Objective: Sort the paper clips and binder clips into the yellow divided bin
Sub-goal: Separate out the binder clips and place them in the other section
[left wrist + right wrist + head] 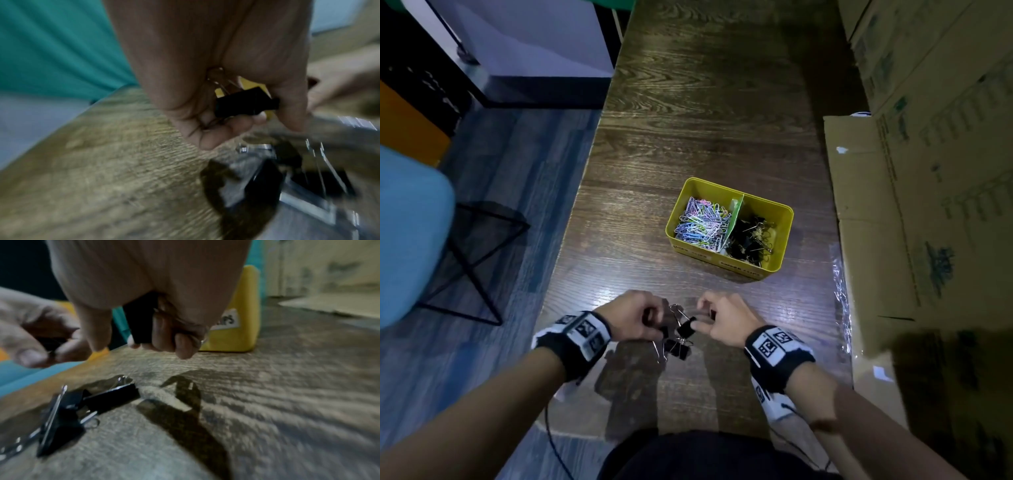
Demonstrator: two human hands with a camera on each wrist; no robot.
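The yellow divided bin [690, 186] stands mid-table, with coloured paper clips [703, 222] in its left half and black binder clips [751, 236] in its right half. Both hands hover near the table's front edge over a small cluster of loose black binder clips [679, 339]. My left hand [640, 317] curls its fingers round a black binder clip [244, 104]. My right hand [722, 317] grips another black binder clip [141, 321] in its curled fingers. The loose clips [68, 412] lie on the wood below the right hand.
Flattened cardboard boxes [914, 205] line the table's right side, with a strip of clear plastic wrap [840, 294] along their edge. A teal chair [410, 233] stands on the floor to the left. The wooden table [705, 102] stretches away beyond the bin.
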